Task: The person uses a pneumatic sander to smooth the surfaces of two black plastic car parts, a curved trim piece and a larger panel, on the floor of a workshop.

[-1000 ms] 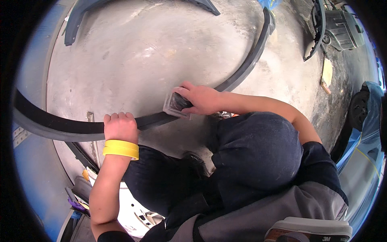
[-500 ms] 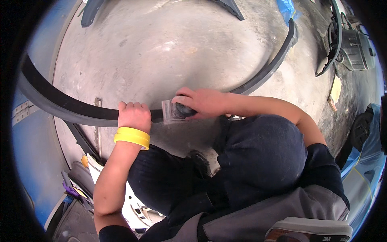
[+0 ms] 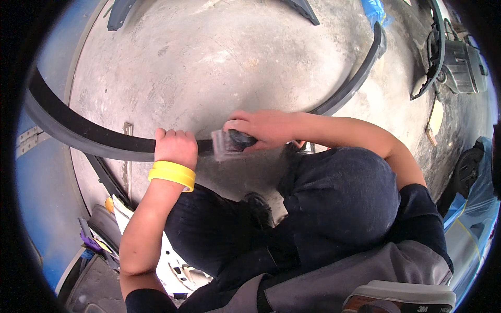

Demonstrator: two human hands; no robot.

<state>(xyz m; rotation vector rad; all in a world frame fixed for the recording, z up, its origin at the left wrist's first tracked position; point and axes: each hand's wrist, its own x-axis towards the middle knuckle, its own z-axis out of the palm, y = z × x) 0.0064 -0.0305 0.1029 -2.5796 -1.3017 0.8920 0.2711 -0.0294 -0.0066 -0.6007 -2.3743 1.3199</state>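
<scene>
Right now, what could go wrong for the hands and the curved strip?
The block in the right hand could slip and hit the left hand, which grips the curved dark strip close by. The strip extends well past both hands, so it might twist if pressed unevenly.

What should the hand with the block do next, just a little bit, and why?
I'd probably slide the block a little along the curved strip, away from the left hand. The right hand holds the block on the strip, and the left hand grips the strip close by, so there's little room that way.
</scene>
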